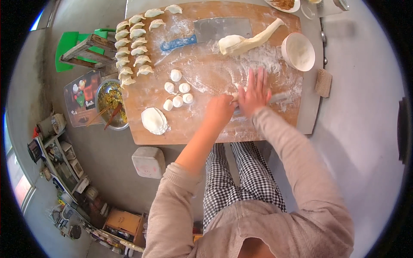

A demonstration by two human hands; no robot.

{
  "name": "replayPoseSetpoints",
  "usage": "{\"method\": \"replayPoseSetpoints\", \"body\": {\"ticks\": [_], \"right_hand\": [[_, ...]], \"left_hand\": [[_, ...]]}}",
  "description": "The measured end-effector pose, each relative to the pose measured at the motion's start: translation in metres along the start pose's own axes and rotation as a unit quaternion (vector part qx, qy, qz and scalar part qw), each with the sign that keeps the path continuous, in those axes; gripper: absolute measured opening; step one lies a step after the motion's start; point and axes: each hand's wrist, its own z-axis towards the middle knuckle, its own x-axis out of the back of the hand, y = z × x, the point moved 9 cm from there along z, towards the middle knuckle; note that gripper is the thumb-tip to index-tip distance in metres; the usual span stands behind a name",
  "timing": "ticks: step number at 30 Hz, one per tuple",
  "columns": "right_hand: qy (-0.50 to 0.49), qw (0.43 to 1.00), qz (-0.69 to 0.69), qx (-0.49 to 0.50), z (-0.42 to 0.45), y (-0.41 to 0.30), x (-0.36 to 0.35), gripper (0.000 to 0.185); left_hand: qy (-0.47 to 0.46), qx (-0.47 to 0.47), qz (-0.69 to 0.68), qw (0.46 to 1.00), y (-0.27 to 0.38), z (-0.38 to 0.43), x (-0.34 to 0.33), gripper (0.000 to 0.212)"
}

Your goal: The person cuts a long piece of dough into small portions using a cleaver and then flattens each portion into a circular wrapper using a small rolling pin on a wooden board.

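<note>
My left hand (221, 109) is curled, its fingertips closed at a small pale piece (235, 96) on the floured wooden board (206, 129); whether this is dough or a stick's end is unclear. Beside it my right hand (256, 93) lies flat, fingers spread and pointing away from me. A floured, rod-like shape (280, 97), possibly a rolling pin, shows right of that palm, partly hidden. Several small dough pieces (177, 101) sit left of my hands. Closer to me is a stack of round dough wrappers (154, 121).
Folded dumplings (138, 42) line the board's left side. A blue-handled cleaver (222, 29) and a long dough lump (238, 44) lie at the back. A flour bowl (298, 51) stands right. Left of the board is a metal filling bowl (109, 93) with chopsticks; a stool (148, 163) stands below.
</note>
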Motion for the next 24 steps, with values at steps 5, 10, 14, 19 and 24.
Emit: {"method": "replayPoseSetpoints", "body": {"ticks": [5, 10, 14, 19, 24], "right_hand": [[-0.012, 1.000, -0.001, 0.015, -0.032, 0.018, -0.024, 0.072], [0.048, 0.999, 0.003, 0.012, -0.002, 0.004, 0.003, 0.067], [0.038, 0.999, 0.023, 0.018, -0.014, -0.007, -0.006, 0.067], [0.000, 0.999, -0.031, 0.019, -0.032, 0.020, -0.023, 0.070], [0.032, 0.998, 0.043, 0.024, -0.012, -0.007, -0.001, 0.072]], "left_hand": [[0.055, 0.010, -0.035, 0.998, -0.010, -0.003, 0.014, 0.017], [0.000, 0.001, -0.075, 0.997, 0.014, -0.005, 0.008, 0.019], [0.060, 0.006, -0.039, 0.997, -0.009, -0.007, 0.020, 0.018], [-0.072, 0.079, -0.082, 0.991, -0.014, -0.016, 0.002, 0.012], [0.056, 0.003, -0.057, 0.997, -0.010, -0.008, 0.020, 0.013]]}}
